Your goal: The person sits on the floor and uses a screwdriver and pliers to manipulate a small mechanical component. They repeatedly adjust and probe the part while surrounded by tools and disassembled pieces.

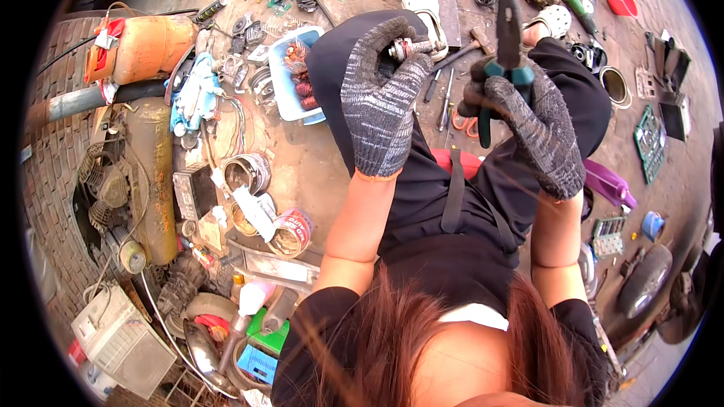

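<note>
In a grey knit glove, my left hand [381,109] is raised over my left thigh, its fingers curled round a small metal part [412,47]. The part looks shiny, with a rounded end and a short stem; its exact kind I cannot make out. My right hand [537,117], gloved alike, grips long-nose pliers [509,26] with dark jaws pointing away from me and dark green handles. The jaws look closed and touch nothing. Between my legs, a hammer [464,51], a screwdriver [446,98] and orange-handled scissors [464,125] lie on the ground.
Left of my knee stands a light blue basin [280,83] with copper-coloured windings. Farther left are an orange gas tank [154,49], a yellow cylinder [153,181] and tins [292,232]. A red scoop-like container [622,1] and a green tool tray [649,143] lie to the right.
</note>
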